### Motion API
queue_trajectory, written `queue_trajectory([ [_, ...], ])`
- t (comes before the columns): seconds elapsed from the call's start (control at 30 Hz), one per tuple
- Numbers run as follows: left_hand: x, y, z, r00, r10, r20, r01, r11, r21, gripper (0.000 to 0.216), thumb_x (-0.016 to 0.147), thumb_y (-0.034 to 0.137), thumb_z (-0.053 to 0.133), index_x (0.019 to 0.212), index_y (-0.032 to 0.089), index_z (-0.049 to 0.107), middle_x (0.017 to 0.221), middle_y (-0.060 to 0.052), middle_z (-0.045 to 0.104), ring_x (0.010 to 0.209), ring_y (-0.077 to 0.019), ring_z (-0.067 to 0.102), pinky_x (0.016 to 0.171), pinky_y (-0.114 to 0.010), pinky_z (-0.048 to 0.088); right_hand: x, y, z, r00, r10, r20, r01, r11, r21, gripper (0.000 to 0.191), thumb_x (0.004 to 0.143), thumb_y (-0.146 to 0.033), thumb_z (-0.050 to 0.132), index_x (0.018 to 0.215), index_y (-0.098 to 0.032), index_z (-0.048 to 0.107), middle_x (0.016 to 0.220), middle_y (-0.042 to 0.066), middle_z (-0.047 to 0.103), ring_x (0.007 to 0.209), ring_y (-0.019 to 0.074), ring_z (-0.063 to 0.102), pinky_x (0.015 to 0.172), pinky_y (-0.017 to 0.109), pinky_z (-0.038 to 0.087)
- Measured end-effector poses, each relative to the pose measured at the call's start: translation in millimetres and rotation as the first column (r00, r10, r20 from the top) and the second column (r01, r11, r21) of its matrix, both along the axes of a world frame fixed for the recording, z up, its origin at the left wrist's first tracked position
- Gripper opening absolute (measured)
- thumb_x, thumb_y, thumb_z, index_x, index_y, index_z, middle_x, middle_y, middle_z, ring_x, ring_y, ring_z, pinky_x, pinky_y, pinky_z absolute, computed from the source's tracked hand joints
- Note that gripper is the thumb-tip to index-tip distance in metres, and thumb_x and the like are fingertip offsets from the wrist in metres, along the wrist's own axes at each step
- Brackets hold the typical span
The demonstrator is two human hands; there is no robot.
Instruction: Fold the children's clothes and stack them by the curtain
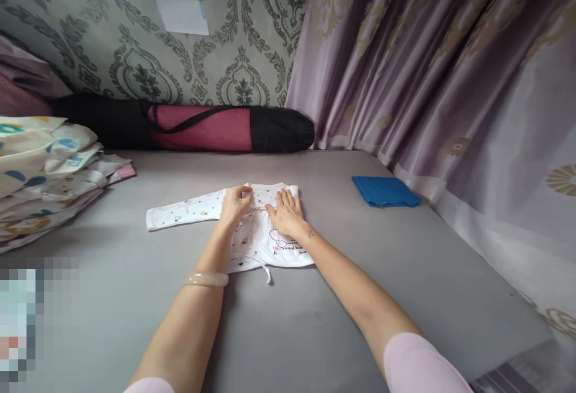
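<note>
Shirt: a small white shirt (pixel 252 244) lies spread on the grey bed cover (pixel 342 315), in front of the person and between the two hands, its collar end away from the person and its hem nearer.
Long sleeve: one sleeve (pixel 184 210) stretches out flat to the left, dotted with small brown and dark figures, its cuff at the far end.
Top strip: a band of the same dotted cloth runs across the upper part of the shirt, under the hands.
Front print: a line drawing (pixel 281 237) with red and black lettering shows below the right hand, partly covered by the wrist.
Tie: a thin white tie (pixel 269 274) trails past the hem onto the cover.
Left hand: the left hand (pixel 236 202) rests at the shoulder where the long sleeve begins, fingers curled inward; the fingertips are partly hidden, so I cannot tell whether they pinch the cloth.
Right hand: the right hand (pixel 286 212) lies flat and palm down on the upper shirt, fingers extended, gripping nothing.
Bracelet: a pale bangle (pixel 206 279) circles the left forearm.
Blue cloth: a folded blue cloth (pixel 385 192) lies to the right, apart from the shirt.
Clothes pile: heaped printed clothes (pixel 42 171) sit at the left edge.
Long bag: a black and dark pink bag (pixel 202 129) lies along the patterned wall (pixel 243 45), beside the purple curtain (pixel 396 57).
</note>
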State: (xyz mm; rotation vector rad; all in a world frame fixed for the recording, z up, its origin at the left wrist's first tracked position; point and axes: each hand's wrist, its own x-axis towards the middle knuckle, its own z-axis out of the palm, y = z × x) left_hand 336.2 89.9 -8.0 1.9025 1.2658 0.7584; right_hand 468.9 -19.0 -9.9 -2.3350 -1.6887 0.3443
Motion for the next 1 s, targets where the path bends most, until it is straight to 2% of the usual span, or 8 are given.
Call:
queue_trajectory([
  [0.23, 0.3, 2.0, -7.0, 0.998, -0.024, -0.061, 0.026, 1.000, 0.018, 0.039, 0.074, 0.025, 0.053, 0.105, 0.015, 0.073, 0.076, -0.003, 0.065, 0.068, -0.0173, 0.058, 0.069, -0.026, 0.044, 4.7, -4.2, -1.6, 0.995, -0.090, 0.034, 0.092, 0.995, -0.049, 0.077, 0.099, -0.053, 0.019, 0.153, 0.002, 0.018, 0.161, 0.020, 0.011, 0.150, 0.0293, 0.003, 0.119, 0.047, -0.003],
  [0.6, 0.5, 2.8, -11.5, 0.993, -0.075, -0.095, 0.078, 0.997, 0.026, 0.044, 0.078, 0.019, 0.048, 0.116, 0.012, 0.069, 0.103, -0.009, 0.072, 0.088, -0.0215, 0.065, 0.087, -0.029, 0.047, 20.4, -8.4, -4.1, 0.981, -0.150, 0.120, 0.159, 0.985, -0.072, 0.068, 0.099, -0.037, 0.018, 0.152, 0.003, 0.018, 0.162, 0.016, 0.011, 0.150, 0.0263, 0.006, 0.120, 0.045, 0.002],
  [0.87, 1.5, 0.9, -17.8, 0.979, -0.068, -0.193, 0.104, 0.978, 0.183, 0.042, 0.082, 0.015, 0.044, 0.117, 0.009, 0.068, 0.114, -0.014, 0.066, 0.106, -0.0250, 0.061, 0.097, -0.032, 0.043, 23.4, -9.9, -2.9, 0.975, -0.182, 0.131, 0.199, 0.972, -0.126, 0.069, 0.099, -0.039, 0.019, 0.154, 0.002, 0.013, 0.163, 0.017, 0.004, 0.150, 0.0276, 0.008, 0.119, 0.044, 0.006],
  [1.0, 2.6, 0.1, -20.4, 0.962, -0.076, -0.263, 0.143, 0.958, 0.248, 0.042, 0.082, 0.013, 0.044, 0.117, 0.007, 0.067, 0.107, -0.015, 0.063, 0.100, -0.0246, 0.061, 0.094, -0.033, 0.045, 26.4, -11.0, 3.2, 0.976, -0.181, 0.121, 0.200, 0.966, -0.167, 0.070, 0.099, -0.043, 0.019, 0.154, 0.000, 0.013, 0.163, 0.017, 0.005, 0.149, 0.0279, 0.009, 0.119, 0.046, 0.006],
])
